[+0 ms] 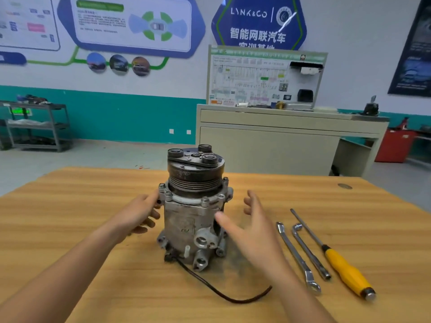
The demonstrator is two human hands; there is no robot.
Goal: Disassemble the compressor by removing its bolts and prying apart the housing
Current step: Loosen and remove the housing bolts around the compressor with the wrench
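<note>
Two-handed bracing needed: left hand (140, 214) loosely touches the compressor (189, 220) at nine o'clock, right hand (254, 231) splayed wide at three.

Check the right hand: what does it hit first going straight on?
Probably the compressor, on its right side: the open right hand angles toward it. Depth unclear; it may pass just behind.

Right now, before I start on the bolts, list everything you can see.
compressor: one, grey with black pulley, upright mid-table
cable: one, black, trailing from compressor's base
wrenches: two, silver, right of compressor
screwdriver: one, yellow handle, right of wrenches
table: one, wooden, foreground
cabinet: one, beige, behind table
rack: one, grey, back left
left hand: one, fingers touching compressor's left side
right hand: one, open, beside compressor's right
</note>
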